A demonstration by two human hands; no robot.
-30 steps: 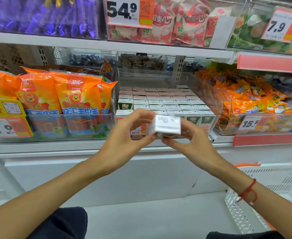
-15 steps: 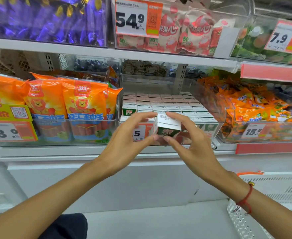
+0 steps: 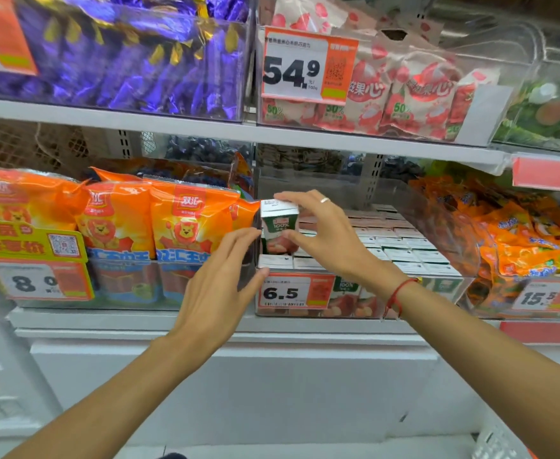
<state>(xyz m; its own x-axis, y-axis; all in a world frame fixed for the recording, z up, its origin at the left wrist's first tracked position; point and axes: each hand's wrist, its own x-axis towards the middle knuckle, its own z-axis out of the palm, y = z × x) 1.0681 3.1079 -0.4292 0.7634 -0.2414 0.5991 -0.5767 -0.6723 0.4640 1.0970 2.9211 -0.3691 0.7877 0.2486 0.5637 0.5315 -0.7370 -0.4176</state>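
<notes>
One juice carton (image 3: pixel 279 223) stands upright, pinched in the right hand (image 3: pixel 325 240) fingers (image 3: pixel 300 197) (top and side), over the front left corner of a clear bin (image 3: pixel 437 220) holding packed cartons (image 3: pixel 404 246). Just left of it, the left hand (image 3: pixel 219 289) fingers are straight and hold nothing; open room lies above the rows.

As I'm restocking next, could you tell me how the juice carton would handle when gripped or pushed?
The juice carton looks stiff: its edges are square in the right hand. Tall and narrow, it probably tips if pushed high.
</notes>
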